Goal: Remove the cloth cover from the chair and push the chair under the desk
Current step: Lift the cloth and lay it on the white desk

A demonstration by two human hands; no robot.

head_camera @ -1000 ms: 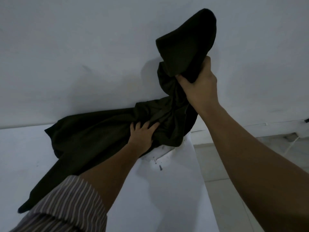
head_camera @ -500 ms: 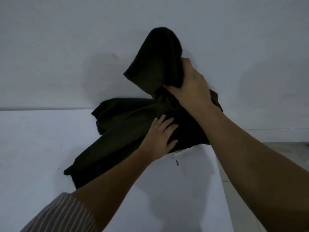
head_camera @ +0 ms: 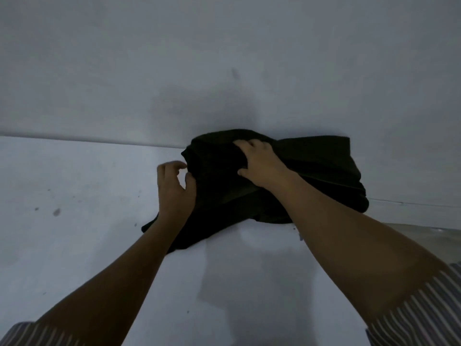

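Right grip (head_camera: pixel 262 166) is clenched on the top fold of the dark cloth cover (head_camera: pixel 319 171), fingers curled over it. Left grip (head_camera: pixel 174 191) sits at the cover's left edge, fingers curled and thumb touching the fabric; whether it pinches any I cannot tell. The cover lies bunched on the white bench (head_camera: pixel 74 233), against the wall (head_camera: pixel 224 58) near the bench's right end.

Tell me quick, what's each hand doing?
Left hand: curled beside the cloth; grip cannot be told.
Right hand: grips the cloth.
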